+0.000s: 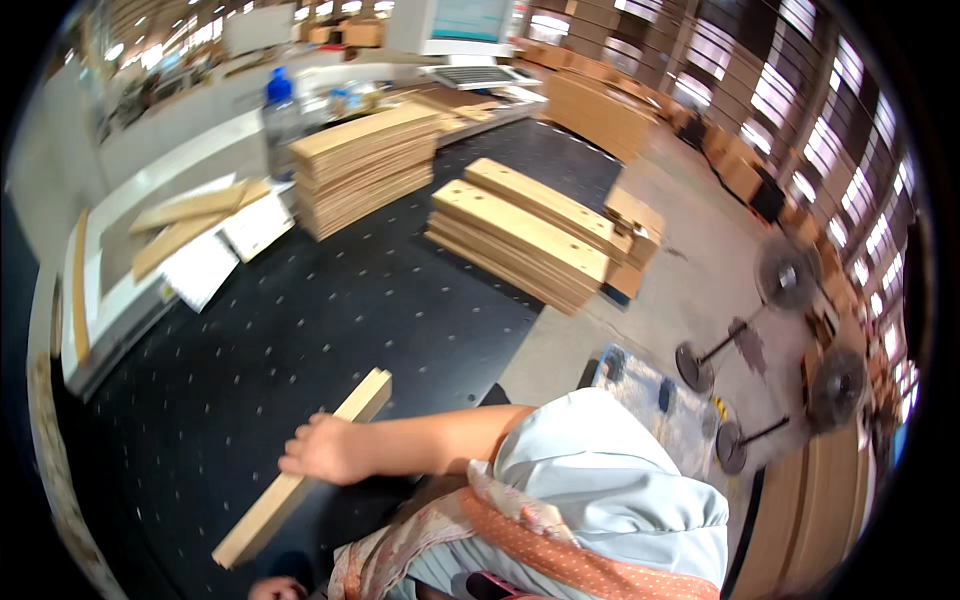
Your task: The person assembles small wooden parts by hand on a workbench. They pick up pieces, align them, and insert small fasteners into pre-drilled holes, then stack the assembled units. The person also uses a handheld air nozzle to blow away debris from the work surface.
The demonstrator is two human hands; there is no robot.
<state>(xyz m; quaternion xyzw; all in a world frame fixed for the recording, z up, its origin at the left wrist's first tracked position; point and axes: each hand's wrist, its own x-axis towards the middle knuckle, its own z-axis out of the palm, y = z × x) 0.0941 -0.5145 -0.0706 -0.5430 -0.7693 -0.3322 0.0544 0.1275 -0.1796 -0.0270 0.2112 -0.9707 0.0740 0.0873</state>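
My right hand (325, 448) reaches across from the right and is closed over the middle of a pale wooden strip (253, 522). The strip seems to be two thin pieces lying together. It lies slantwise at the near side of a black, dotted worktable (300, 320), its far end pointing up and to the right. Low at the bottom edge, only a small part of my left hand (277, 588) shows, near the strip's lower end. Its fingers are mostly cut off by the frame.
A tall stack of boards (365, 172) stands at the table's far side, beside a blue-capped bottle (279, 125). Boards with drilled holes (520, 240) are piled at the right edge. Papers (200, 268) and loose strips lie left. Beyond are a keyboard (478, 76) and standing fans (786, 274).
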